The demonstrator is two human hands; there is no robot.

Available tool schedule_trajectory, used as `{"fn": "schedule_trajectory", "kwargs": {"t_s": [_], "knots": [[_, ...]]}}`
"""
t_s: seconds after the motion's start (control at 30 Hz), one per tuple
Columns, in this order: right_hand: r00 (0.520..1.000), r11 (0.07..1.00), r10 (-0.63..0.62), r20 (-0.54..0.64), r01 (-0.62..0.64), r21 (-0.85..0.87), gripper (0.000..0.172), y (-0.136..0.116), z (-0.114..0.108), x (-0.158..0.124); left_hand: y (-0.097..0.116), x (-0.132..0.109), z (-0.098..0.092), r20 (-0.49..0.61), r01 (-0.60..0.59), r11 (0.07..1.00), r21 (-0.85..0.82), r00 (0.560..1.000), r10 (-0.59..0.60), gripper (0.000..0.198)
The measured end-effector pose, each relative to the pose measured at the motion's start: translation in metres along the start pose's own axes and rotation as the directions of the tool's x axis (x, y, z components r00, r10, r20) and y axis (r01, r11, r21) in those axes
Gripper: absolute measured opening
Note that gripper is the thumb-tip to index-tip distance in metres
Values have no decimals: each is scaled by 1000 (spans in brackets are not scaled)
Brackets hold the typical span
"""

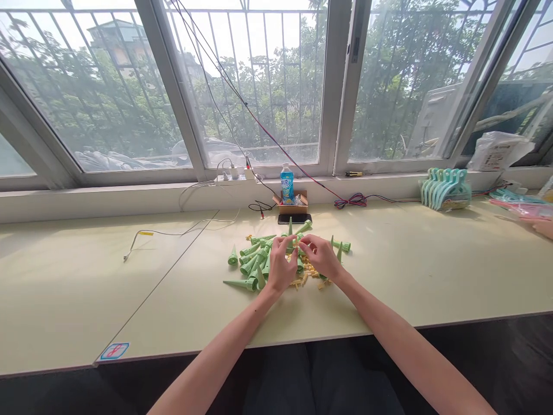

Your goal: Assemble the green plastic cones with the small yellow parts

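Note:
A heap of several green cone-shaped plastic spikes (253, 262) lies on the pale green table (415, 271), with small yellow parts (307, 275) scattered beside it. My left hand (280, 266) and my right hand (320, 256) meet above the heap, fingers pinched together around a small piece between them. It is too small to name. Two more green spikes (341, 248) lie just right of my right hand.
On the windowsill side stand a small cardboard box (292, 204) with a blue-labelled bottle (287, 184), a black phone (294, 218), a power strip (235, 173) and red and black cables (351, 201). A stack of teal hangers (444, 188) sits at the right. Another person's hand (543, 227) shows at the right edge.

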State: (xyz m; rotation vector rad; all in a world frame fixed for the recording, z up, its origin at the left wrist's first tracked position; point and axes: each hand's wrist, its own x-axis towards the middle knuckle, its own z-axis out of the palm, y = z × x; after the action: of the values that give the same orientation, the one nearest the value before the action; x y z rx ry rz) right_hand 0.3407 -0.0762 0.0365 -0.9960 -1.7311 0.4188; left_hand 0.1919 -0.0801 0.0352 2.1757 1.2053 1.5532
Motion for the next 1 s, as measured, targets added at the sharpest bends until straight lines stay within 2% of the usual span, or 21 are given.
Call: {"fn": "schedule_trajectory", "kwargs": {"t_s": [0.27, 0.5, 0.67, 1.0], "knots": [[1000, 998, 30, 7, -30, -57, 39, -3, -3, 0, 0, 0, 0, 3, -27, 1000, -10, 1000, 27, 31], [1000, 1000, 17, 11, -17, 3, 28, -3, -2, -1, 0, 0, 0, -10, -14, 1000, -8, 1000, 14, 30], [1000, 1000, -4, 23, 5, -17, 25, -1, -1, -1, -1, 0, 1, -10, -21, 1000, -5, 1000, 21, 31], [1000, 995, 21, 19, -19, -96, 44, -1, -2, -1, -3, 0, 2, 4, -45, 999, -19, 999, 45, 30]]}}
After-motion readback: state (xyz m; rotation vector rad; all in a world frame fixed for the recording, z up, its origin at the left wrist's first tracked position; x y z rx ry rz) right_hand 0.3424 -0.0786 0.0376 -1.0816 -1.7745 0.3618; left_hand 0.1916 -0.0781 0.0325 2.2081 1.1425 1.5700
